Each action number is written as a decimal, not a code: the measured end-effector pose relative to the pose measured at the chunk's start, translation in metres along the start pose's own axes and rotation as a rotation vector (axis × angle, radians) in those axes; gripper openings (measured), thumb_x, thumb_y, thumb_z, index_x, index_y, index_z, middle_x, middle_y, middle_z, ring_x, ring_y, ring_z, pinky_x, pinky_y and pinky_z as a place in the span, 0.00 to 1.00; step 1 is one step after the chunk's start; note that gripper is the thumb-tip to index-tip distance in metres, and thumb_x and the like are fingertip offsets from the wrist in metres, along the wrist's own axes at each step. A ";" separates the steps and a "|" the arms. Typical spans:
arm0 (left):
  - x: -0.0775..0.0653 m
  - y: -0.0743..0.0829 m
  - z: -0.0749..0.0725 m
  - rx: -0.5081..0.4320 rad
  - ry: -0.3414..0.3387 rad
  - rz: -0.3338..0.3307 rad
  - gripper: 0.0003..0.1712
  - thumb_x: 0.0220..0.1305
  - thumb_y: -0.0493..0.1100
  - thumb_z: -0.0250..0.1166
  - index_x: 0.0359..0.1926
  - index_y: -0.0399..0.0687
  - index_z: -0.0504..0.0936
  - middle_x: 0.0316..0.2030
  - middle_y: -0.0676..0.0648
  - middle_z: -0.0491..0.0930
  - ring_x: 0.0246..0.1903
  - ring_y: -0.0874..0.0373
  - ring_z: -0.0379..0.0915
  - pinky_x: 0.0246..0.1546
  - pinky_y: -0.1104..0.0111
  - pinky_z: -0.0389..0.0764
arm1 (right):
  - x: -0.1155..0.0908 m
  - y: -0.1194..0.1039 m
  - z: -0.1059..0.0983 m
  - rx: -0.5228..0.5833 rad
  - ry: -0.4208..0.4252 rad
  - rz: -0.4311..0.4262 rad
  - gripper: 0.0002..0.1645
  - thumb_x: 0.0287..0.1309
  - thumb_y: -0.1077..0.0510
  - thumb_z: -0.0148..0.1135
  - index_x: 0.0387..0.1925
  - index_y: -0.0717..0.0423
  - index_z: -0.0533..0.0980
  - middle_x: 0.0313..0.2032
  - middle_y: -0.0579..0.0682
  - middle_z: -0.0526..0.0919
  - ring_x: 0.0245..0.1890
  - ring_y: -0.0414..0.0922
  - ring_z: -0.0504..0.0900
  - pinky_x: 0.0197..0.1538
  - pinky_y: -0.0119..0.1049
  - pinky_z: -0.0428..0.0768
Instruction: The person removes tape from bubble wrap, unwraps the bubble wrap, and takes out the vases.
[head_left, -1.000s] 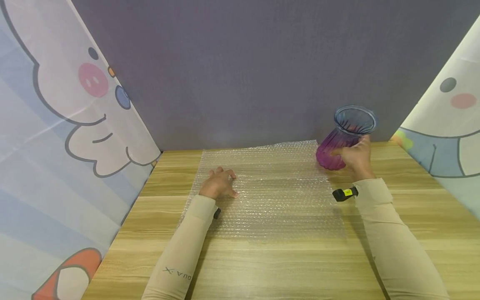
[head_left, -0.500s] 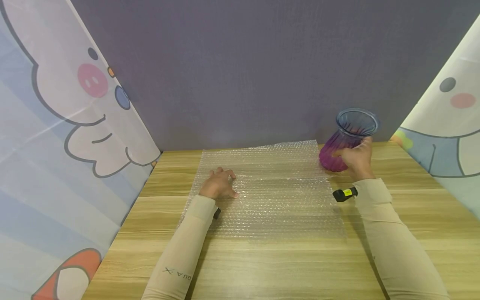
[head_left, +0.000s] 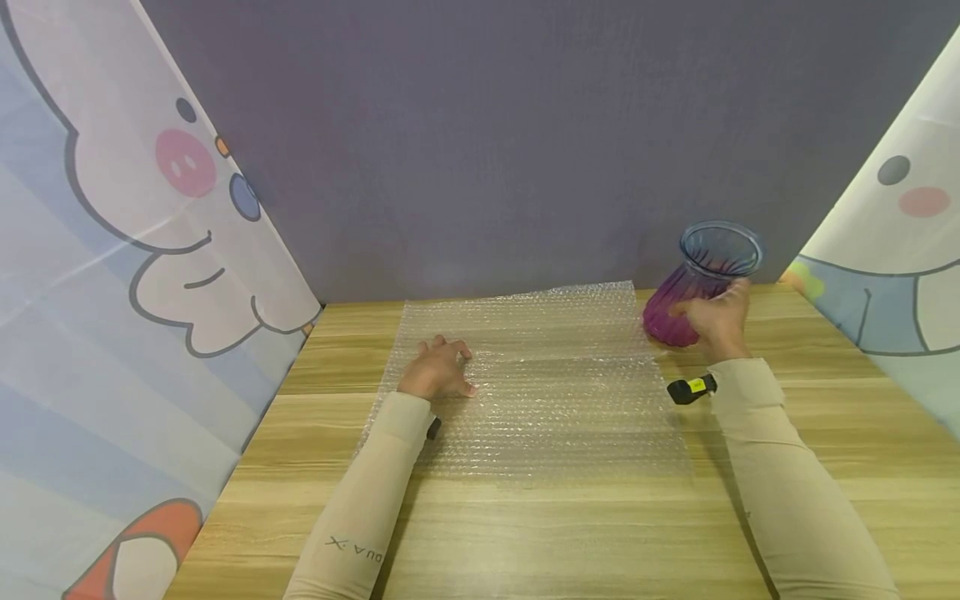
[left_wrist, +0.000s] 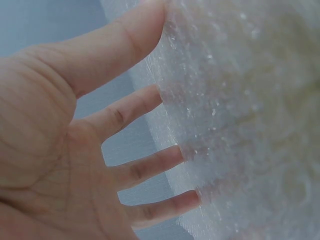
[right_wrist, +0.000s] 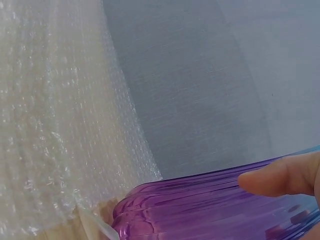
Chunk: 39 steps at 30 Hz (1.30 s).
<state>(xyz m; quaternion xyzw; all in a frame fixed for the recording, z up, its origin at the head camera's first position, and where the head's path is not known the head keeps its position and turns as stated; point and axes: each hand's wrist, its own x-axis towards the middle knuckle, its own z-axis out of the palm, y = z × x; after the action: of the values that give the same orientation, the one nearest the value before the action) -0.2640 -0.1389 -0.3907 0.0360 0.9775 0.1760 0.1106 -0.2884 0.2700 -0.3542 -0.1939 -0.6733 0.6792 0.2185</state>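
Note:
A ribbed glass vase [head_left: 670, 315], purple at the base and blue at its flared rim, is at the back right. My right hand [head_left: 718, 321] grips its side; in the right wrist view the thumb [right_wrist: 280, 176] lies along the purple glass [right_wrist: 190, 210]. The vase leans a little, its base beside the right edge of a clear bubble wrap sheet [head_left: 555, 375] spread flat. On the left part of that sheet, my left hand [head_left: 437, 368] rests with fingers spread. The left wrist view has its fingertips [left_wrist: 172, 155] touching the bubble wrap [left_wrist: 250, 125].
The wood-grain table [head_left: 525, 542] runs up to a grey back panel [head_left: 480, 150]. Cartoon-printed curtains stand at the left [head_left: 135, 275] and the right [head_left: 907, 250]. Bare wood shows in front of the sheet and to its right.
My right hand has shifted the vase slightly to the right and down in the head view, away from the bubble wrap's edge. The left hand stays where it was.

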 end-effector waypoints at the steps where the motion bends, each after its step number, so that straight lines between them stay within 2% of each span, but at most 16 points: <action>1: 0.000 0.000 0.000 -0.003 0.001 0.000 0.42 0.45 0.54 0.83 0.64 0.64 0.77 0.73 0.42 0.63 0.72 0.37 0.55 0.58 0.38 0.77 | 0.000 0.000 0.000 -0.001 0.002 -0.001 0.62 0.30 0.91 0.60 0.63 0.41 0.58 0.47 0.31 0.71 0.66 0.43 0.70 0.73 0.32 0.70; 11: 0.000 0.000 0.000 -0.012 0.000 -0.004 0.42 0.45 0.54 0.84 0.64 0.64 0.78 0.73 0.42 0.62 0.73 0.36 0.53 0.60 0.36 0.75 | 0.001 0.003 0.001 -0.093 0.030 -0.033 0.62 0.29 0.88 0.66 0.64 0.42 0.62 0.45 0.30 0.72 0.63 0.42 0.73 0.70 0.32 0.73; 18: 0.000 0.001 0.000 -0.009 0.000 -0.004 0.42 0.45 0.54 0.84 0.64 0.64 0.78 0.73 0.42 0.62 0.73 0.36 0.53 0.60 0.36 0.75 | 0.002 0.005 -0.002 -0.142 0.017 -0.056 0.64 0.33 0.85 0.70 0.70 0.42 0.60 0.61 0.41 0.74 0.69 0.43 0.71 0.73 0.32 0.70; 22: 0.000 0.000 0.000 -0.007 -0.002 -0.002 0.42 0.46 0.54 0.83 0.64 0.63 0.78 0.73 0.42 0.63 0.73 0.36 0.53 0.60 0.36 0.75 | 0.003 0.007 -0.003 -0.170 0.006 -0.086 0.64 0.35 0.83 0.72 0.71 0.42 0.59 0.63 0.41 0.74 0.70 0.43 0.71 0.73 0.32 0.69; 29: 0.000 0.000 0.000 0.004 -0.002 0.002 0.42 0.46 0.54 0.83 0.64 0.63 0.77 0.72 0.42 0.63 0.72 0.36 0.54 0.59 0.36 0.76 | 0.005 0.010 -0.004 -0.145 -0.012 -0.126 0.65 0.35 0.83 0.73 0.71 0.41 0.60 0.64 0.42 0.73 0.71 0.43 0.70 0.75 0.33 0.68; 34: 0.001 -0.001 0.001 0.013 0.000 0.001 0.42 0.46 0.55 0.83 0.64 0.64 0.77 0.71 0.42 0.64 0.69 0.38 0.57 0.56 0.38 0.78 | 0.006 0.011 -0.005 -0.154 -0.021 -0.121 0.65 0.36 0.83 0.72 0.72 0.40 0.59 0.69 0.46 0.72 0.72 0.43 0.69 0.76 0.34 0.66; 39: 0.001 -0.001 0.001 0.008 -0.002 -0.002 0.42 0.46 0.55 0.83 0.64 0.64 0.77 0.70 0.43 0.64 0.69 0.38 0.57 0.56 0.37 0.77 | 0.008 0.010 -0.005 -0.187 -0.035 -0.093 0.64 0.38 0.81 0.72 0.74 0.41 0.56 0.74 0.50 0.67 0.74 0.46 0.66 0.77 0.37 0.65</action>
<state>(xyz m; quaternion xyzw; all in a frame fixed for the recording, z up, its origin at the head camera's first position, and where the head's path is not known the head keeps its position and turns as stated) -0.2652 -0.1397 -0.3926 0.0355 0.9781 0.1719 0.1119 -0.2925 0.2779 -0.3640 -0.1702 -0.7455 0.6060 0.2190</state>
